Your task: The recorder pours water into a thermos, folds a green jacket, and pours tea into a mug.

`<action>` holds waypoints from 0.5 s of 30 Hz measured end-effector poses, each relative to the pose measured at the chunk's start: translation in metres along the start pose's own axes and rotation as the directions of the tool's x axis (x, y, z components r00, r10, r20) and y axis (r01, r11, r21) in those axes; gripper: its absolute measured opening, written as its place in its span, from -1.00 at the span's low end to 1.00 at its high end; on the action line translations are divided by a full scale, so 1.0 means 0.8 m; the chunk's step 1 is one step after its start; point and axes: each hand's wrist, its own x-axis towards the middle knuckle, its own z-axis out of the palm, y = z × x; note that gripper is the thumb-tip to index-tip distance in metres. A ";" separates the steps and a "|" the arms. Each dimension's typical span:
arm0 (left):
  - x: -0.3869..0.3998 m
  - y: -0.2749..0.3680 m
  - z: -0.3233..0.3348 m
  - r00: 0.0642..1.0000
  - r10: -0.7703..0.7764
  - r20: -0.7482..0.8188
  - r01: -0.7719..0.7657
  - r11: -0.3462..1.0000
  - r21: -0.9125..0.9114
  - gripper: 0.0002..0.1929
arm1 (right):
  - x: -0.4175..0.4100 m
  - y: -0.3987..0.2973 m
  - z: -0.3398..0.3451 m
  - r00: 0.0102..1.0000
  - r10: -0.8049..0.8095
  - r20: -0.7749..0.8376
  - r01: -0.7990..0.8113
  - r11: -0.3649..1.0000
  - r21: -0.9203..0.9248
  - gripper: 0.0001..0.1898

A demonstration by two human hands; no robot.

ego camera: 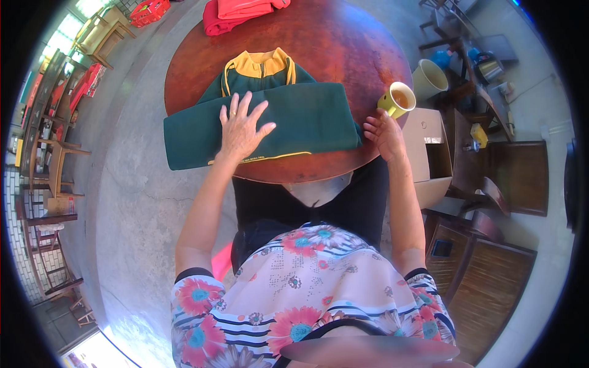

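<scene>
A dark green jacket (pixel 303 110) with a yellow collar lies partly folded on a round wooden table (pixel 363 50). Its folded lower part overhangs the table's left edge. My left hand (pixel 241 126) rests flat on the green cloth, fingers spread, a ring on one finger. At the table's right edge stands a yellow-green mug (pixel 396 100) with brownish liquid inside. My right hand (pixel 385 133) is at the mug's handle, palm turned inward and fingers loosely curled. Whether its fingertips grip the handle cannot be made out.
Folded red and pink cloth (pixel 244 14) lies at the table's far edge. Right of the table are a cardboard box (pixel 425 142) and a pale bucket (pixel 429 79). Wooden furniture (pixel 478 280) lines the right side. A red basket (pixel 149 11) sits far left on the concrete floor (pixel 138 152).
</scene>
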 end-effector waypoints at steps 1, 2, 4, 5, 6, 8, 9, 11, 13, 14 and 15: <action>-0.003 0.002 0.013 1.000 -0.003 -0.004 0.003 1.000 -0.003 -0.42 | 0.004 0.002 -0.001 0.998 0.058 0.011 -0.058 0.998 0.006 -0.63; -0.005 0.007 0.028 0.999 -0.040 0.010 0.039 0.999 0.035 -0.39 | 0.007 0.005 -0.005 0.998 0.055 0.012 -0.055 0.998 0.000 -0.63; 0.006 0.021 0.044 0.993 -0.102 0.052 0.098 0.992 0.073 -0.31 | 0.018 0.012 -0.021 0.988 -0.016 -0.155 0.014 1.000 -0.011 -0.63; 0.018 0.024 0.049 0.992 -0.117 0.036 0.115 0.992 0.048 -0.32 | 0.019 0.016 -0.030 0.988 -0.016 -0.155 0.014 1.000 -0.013 -0.63; 0.030 0.030 0.054 0.988 -0.144 0.046 0.143 0.989 0.041 -0.33 | 0.017 0.021 -0.039 0.974 -0.081 -0.212 0.080 0.997 -0.013 -0.62; 0.058 0.037 0.062 0.979 -0.201 0.047 0.199 0.979 0.034 -0.33 | 0.008 0.022 -0.040 0.949 -0.170 -0.266 0.171 0.985 -0.017 -0.60; 0.076 0.040 0.069 0.978 -0.203 0.044 0.201 0.979 0.030 -0.33 | 0.001 0.021 -0.043 0.949 -0.172 -0.265 0.173 0.985 -0.021 -0.60; 0.104 0.041 0.079 0.976 -0.217 0.020 0.216 0.976 0.038 -0.33 | -0.015 0.022 -0.045 0.957 -0.216 -0.196 0.196 0.974 -0.115 -0.61; 0.128 0.046 0.089 0.981 -0.193 0.003 0.192 0.978 0.082 -0.36 | -0.037 0.020 -0.052 0.959 -0.230 -0.167 0.201 0.964 -0.177 -0.60; 0.136 0.047 0.094 0.982 -0.188 0.004 0.187 0.979 0.076 -0.36 | -0.046 0.018 -0.053 0.961 -0.242 -0.130 0.208 0.950 -0.234 -0.60; 0.147 0.051 0.100 0.985 -0.175 0.005 0.174 0.982 0.067 -0.37 | -0.057 0.012 -0.054 0.960 -0.246 -0.137 0.209 0.949 -0.235 -0.60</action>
